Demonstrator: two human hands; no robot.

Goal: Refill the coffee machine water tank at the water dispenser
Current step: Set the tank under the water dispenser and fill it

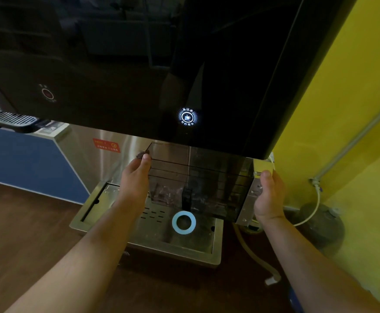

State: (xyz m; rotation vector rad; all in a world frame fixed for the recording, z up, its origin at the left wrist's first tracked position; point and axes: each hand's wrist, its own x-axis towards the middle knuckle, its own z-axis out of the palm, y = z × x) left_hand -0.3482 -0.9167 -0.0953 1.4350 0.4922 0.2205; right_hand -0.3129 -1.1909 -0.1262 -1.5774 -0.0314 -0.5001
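Observation:
A smoky transparent water tank (207, 177) is held under the black glossy water dispenser (139, 64), just above its steel drip tray (153, 242). My left hand (135, 177) grips the tank's left side, thumb on the top corner. On the tank's right side my right hand (269, 195) presses flat, thumb up. A lit round button (187, 117) with a cup icon glows on the dispenser front right above the tank. A little water shows in the tank's bottom.
A pale blue ring (184, 222) lies on the drip tray under the tank. A yellow wall (354, 109) with a grey pipe stands at the right, with a hose and a round grey canister (322, 224) on the floor. A blue cabinet (26, 163) stands left.

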